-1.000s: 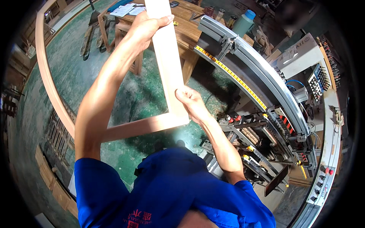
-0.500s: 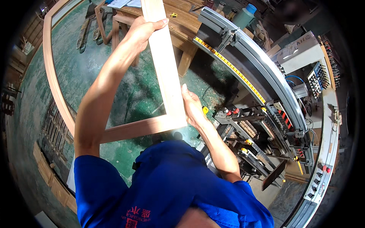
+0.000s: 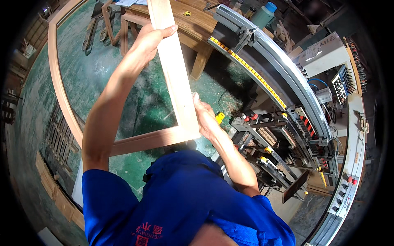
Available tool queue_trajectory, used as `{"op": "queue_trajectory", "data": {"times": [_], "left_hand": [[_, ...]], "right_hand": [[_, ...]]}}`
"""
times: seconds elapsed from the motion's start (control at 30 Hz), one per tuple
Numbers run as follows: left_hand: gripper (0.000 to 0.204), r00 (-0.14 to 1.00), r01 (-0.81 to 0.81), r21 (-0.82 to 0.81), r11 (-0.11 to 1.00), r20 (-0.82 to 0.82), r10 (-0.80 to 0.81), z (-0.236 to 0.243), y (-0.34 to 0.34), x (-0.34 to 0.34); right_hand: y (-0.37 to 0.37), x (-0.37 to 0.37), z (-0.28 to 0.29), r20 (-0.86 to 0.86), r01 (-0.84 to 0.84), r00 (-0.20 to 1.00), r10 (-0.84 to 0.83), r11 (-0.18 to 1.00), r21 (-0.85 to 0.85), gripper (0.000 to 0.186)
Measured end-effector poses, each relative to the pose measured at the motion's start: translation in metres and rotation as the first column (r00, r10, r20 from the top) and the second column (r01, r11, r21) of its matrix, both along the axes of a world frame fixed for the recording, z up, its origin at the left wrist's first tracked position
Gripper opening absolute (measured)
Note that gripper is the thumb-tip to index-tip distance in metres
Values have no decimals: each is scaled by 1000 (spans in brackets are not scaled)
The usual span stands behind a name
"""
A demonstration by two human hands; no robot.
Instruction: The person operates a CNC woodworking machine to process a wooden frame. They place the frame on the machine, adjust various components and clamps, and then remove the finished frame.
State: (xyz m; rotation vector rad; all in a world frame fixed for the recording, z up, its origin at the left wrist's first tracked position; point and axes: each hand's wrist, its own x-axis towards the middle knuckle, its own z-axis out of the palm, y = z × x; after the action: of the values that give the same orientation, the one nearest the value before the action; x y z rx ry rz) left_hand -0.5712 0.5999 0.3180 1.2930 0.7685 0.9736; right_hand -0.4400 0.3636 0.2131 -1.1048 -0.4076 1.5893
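Observation:
A large pale wooden frame (image 3: pixel 174 76) is held up in front of me, its near right corner just ahead of my blue shirt. My left hand (image 3: pixel 148 39) is closed round the right-hand rail at its far part, thumb lying across the top face. Lower down, my right hand (image 3: pixel 206 119) grips the same rail's outer edge close to the corner, with the thumb along the edge. Its other fingers are largely hidden by the wood. The frame's far left rail (image 3: pixel 54 74) curves along the left of the view, and part of the near rail passes behind my left arm.
A machine with a long metal beam (image 3: pixel 283 61), a yellow scale strip and clamps stands on the right, with a control panel (image 3: pixel 344 192). A wooden workbench (image 3: pixel 201 24) is ahead. A slatted pallet (image 3: pixel 61 137) and boards (image 3: pixel 57 190) lie on the green floor at left.
The frame's right rail and both hands have shifted slightly to the left. Both hands keep their places on the wood.

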Motion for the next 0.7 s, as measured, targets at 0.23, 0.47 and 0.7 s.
{"op": "queue_trajectory", "data": {"times": [0.23, 0.47, 0.7], "left_hand": [[38, 1000, 18, -88, 996, 23, -16, -12, 0, -19], [38, 998, -59, -70, 996, 21, 60, -29, 4, -37], [47, 996, -69, -154, 986, 39, 76, -43, 12, -61]], "right_hand": [[-1, -10, -13, -2, -36, 999, 36, 999, -9, 57], [2, -27, -11, 12, -49, 999, 49, 999, 4, 57], [10, -45, -21, 47, -92, 994, 94, 995, -46, 57]]}}
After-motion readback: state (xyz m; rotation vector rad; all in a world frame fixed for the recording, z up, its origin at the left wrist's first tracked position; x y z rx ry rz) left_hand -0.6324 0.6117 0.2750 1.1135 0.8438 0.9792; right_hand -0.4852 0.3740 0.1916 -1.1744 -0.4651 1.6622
